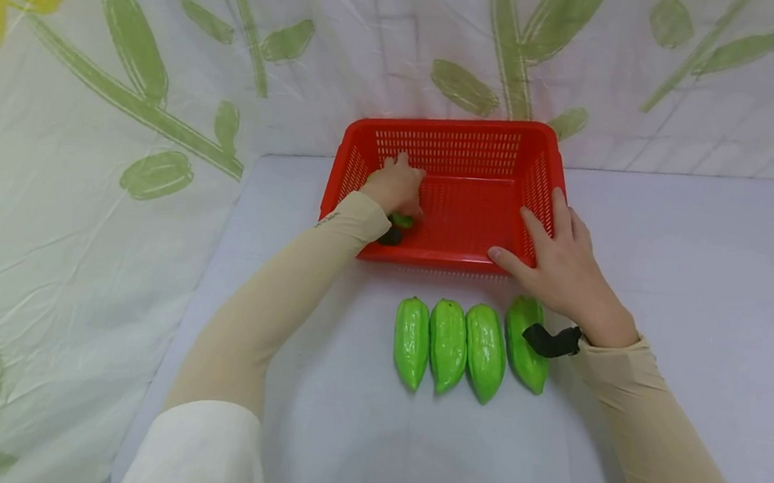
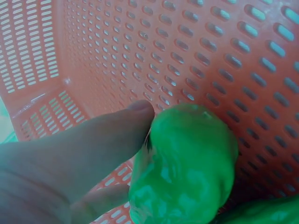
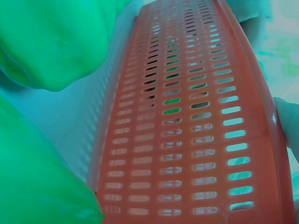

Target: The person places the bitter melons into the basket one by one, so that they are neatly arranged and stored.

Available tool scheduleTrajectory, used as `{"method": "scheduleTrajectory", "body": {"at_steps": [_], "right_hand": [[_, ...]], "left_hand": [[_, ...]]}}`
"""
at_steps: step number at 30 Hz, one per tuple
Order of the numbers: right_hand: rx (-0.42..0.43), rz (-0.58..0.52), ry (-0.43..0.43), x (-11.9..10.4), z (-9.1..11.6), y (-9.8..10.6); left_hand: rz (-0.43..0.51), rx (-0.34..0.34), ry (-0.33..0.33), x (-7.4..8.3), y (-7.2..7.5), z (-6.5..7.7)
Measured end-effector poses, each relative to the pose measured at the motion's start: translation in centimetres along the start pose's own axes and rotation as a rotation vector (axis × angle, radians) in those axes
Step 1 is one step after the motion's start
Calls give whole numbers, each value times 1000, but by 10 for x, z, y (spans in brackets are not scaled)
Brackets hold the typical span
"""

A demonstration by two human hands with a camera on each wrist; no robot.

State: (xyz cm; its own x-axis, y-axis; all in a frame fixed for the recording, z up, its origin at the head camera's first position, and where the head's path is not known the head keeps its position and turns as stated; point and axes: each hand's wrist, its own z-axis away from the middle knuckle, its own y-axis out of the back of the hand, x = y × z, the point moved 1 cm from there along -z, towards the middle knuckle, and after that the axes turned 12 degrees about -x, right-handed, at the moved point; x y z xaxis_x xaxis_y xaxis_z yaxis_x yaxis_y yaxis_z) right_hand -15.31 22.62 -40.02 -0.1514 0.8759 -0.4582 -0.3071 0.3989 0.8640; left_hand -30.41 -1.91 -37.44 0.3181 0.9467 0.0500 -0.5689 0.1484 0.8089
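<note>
In the head view my left hand [image 1: 396,185] reaches into the left side of a red plastic basket [image 1: 442,260]. The left wrist view shows its thumb and a finger pinching a glossy, ridged green vegetable [image 2: 187,163] close to the slotted wall. A second green vegetable [image 2: 268,213] lies just below it. My right hand [image 1: 564,268] rests on the basket's front right corner, fingers straight and spread over the right side, thumb at the front rim. Several similar long, pointed green vegetables [image 1: 447,346] lie in front of the basket, the rightmost [image 1: 523,346] partly behind the right wrist.
The basket stands near the back of a white-covered table [image 1: 353,427]. A white curtain [image 1: 393,45] with a flower print hangs behind and to the left. A black camera mount [image 1: 552,341] at the right wrist overlaps the rightmost vegetable.
</note>
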Motion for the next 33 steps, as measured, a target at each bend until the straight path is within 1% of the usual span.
{"method": "scheduleTrajectory", "body": {"at_steps": [7,11,17,23,25,31,33], "right_hand": [[6,-1,5,-2,0,0],[10,0,9,-3,0,1],[9,4,10,-3,-1,1],[9,9,7,-2,-1,2],[9,12,7,-2,-1,2],[10,14,8,-1,0,2],[8,13,6,-1,0,1]], "left_hand": [[-2,-17,4,-1,1,0],[7,-10,-3,-1,2,1],[-13,5,-9,-1,5,-2],[32,18,-11,-1,8,-3],[52,25,-15,-1,9,-2],[84,77,-49,0,14,5],[88,80,-58,1,15,7]]}}
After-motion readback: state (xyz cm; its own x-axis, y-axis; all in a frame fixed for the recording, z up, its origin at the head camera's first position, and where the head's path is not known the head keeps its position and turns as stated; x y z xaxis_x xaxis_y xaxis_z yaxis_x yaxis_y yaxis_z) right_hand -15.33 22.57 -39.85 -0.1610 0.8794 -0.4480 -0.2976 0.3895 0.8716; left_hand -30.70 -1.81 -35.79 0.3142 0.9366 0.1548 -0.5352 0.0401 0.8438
